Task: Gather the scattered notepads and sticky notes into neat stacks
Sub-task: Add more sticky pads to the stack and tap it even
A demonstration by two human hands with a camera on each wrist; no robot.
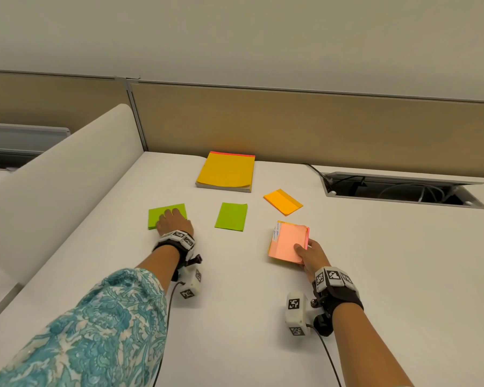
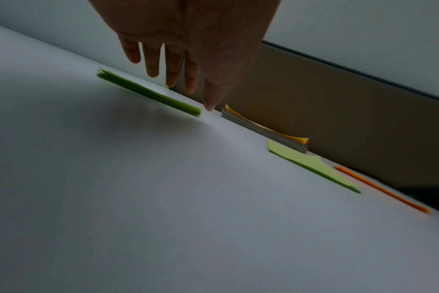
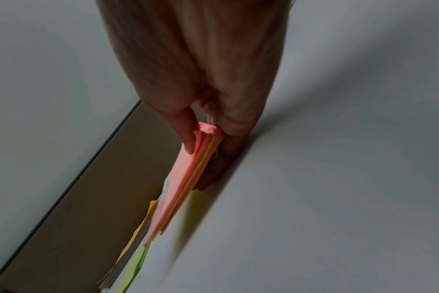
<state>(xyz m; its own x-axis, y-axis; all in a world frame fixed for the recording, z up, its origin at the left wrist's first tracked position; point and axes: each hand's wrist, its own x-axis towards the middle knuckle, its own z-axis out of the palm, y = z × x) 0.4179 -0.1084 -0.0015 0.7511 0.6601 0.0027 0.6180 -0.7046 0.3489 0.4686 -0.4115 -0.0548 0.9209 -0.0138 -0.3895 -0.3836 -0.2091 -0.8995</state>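
My left hand (image 1: 174,222) lies over the near right part of a green sticky pad (image 1: 162,216) at the left of the white table (image 1: 235,303). In the left wrist view its fingers (image 2: 173,77) are straight and spread above the green pad (image 2: 148,93); contact is unclear. My right hand (image 1: 309,254) pinches a pink sticky pad (image 1: 288,241), thumb on top and fingers beneath, with its near edge lifted. The right wrist view shows the pink pad (image 3: 186,178) tilted in my right hand (image 3: 208,138). A single green note (image 1: 231,216), an orange pad (image 1: 282,201) and a large yellow notepad stack (image 1: 226,172) lie farther back.
An open cable hatch (image 1: 403,189) with wires is sunk into the table at the back right. A white curved divider (image 1: 56,174) borders the left side, and a tan partition (image 1: 319,129) closes the back.
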